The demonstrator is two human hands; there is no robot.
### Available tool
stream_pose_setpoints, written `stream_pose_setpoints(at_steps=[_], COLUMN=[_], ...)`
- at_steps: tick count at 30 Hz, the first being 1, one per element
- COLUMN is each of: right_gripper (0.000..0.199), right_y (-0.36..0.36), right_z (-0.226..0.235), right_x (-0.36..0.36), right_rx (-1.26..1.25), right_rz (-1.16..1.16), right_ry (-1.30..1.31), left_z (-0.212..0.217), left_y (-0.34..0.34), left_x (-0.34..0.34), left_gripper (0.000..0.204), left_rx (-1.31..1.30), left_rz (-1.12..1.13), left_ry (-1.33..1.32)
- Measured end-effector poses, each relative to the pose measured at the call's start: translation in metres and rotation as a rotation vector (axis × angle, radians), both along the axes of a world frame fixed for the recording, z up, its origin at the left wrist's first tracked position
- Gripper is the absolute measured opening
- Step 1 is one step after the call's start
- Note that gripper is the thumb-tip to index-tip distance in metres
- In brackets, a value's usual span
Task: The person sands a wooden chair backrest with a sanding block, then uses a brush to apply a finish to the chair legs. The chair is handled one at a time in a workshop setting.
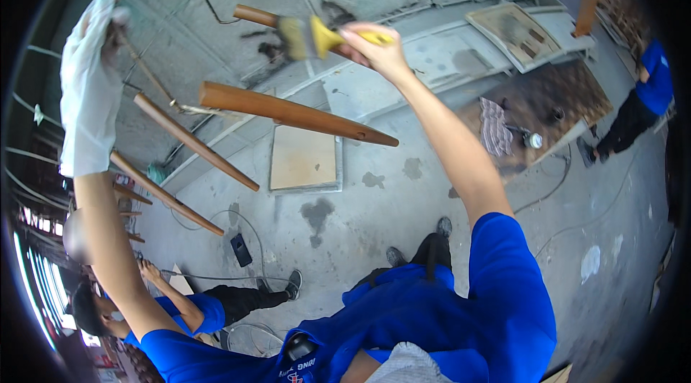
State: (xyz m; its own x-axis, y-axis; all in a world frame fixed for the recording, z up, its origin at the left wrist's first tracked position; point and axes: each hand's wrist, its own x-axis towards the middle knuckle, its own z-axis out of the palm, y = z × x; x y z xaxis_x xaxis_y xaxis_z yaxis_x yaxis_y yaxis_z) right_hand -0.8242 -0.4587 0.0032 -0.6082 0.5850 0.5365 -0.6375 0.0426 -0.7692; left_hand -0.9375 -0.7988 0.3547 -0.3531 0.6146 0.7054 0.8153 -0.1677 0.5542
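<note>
My right hand, bare, is closed round the yellow handle of a flat paintbrush. The brush is smeared by motion, and its bristles are beside a brown wooden furniture leg at the top. Raised at the far left, my left hand wears a white glove with its fingers curled; what they hold is hidden. A thin rod runs from near those fingers to the hanging pieces. Below the brush hangs a large tapered wooden leg. Two slimmer wooden legs slant down nearer my left arm.
A low brown bench at right bears a striped cloth and a small can. Pale panels lie behind it. On the floor are a board, a phone and hoses. Co-workers in blue are at lower left and far right.
</note>
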Motion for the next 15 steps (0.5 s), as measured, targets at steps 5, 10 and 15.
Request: stream_pose_setpoints(at_steps=[5,10,15], right_gripper=[0.024,0.022,0.024], right_y=[0.073,0.07,-0.007], right_z=[-0.261,-0.27,-0.017], right_x=[0.128,0.222,0.225], right_rx=[-0.461,-0.243,-0.134], right_rz=[-0.47,-1.026,-0.745], right_ry=[-0.368,-0.842,0.16], left_z=[0.007,0.046,0.073], left_y=[-0.002,0.023,0.064], left_x=[0.012,0.022,0.04], left_gripper=[0.05,0.047,0.046], left_rx=[-0.049,-0.177,-0.082], left_rz=[-0.066,-0.022,-0.02], left_ry=[0.054,0.208,0.085])
